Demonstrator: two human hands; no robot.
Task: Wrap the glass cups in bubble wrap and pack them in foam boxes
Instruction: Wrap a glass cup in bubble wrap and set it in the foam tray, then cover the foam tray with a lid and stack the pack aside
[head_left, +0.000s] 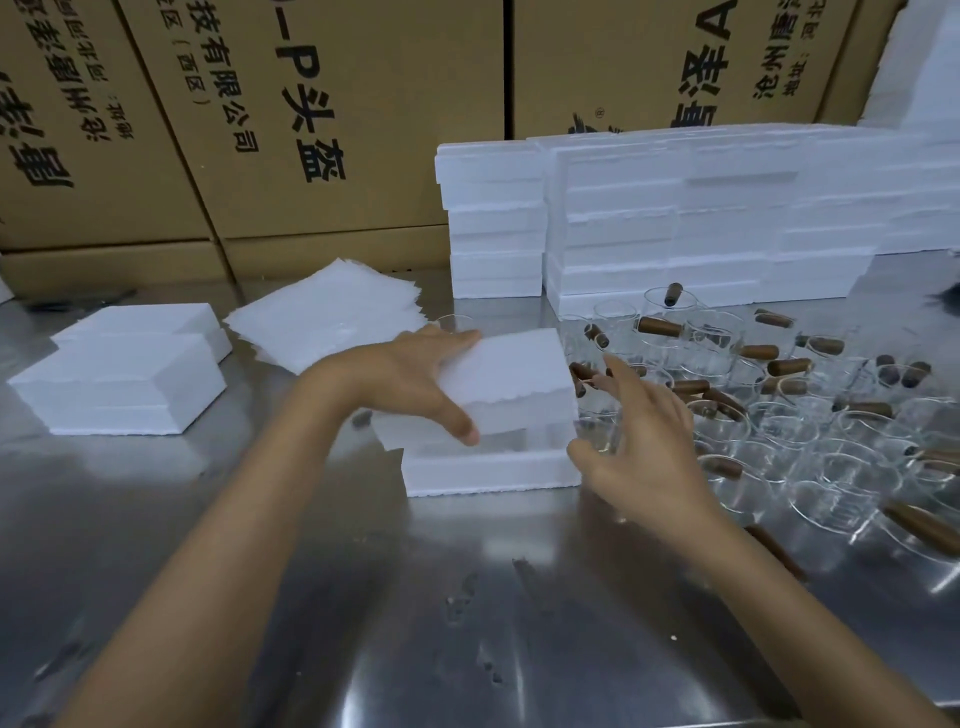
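Two hands work one foam box at the middle of the table (467, 597). The left hand (410, 379) grasps the foam lid (519, 374) tilted above the foam base (488, 470), apparently to close it. The right hand (639, 436), fingers spread and holding nothing, hovers beside the base, probably steadying. Unwrapped glass cups (769, 431) crowd the right; bubble wrap sheets (327, 312) lie behind.

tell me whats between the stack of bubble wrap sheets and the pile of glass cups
In the head view, the foam box gripped by the left hand sits between the bubble wrap sheets and the glass cups, above its base half.
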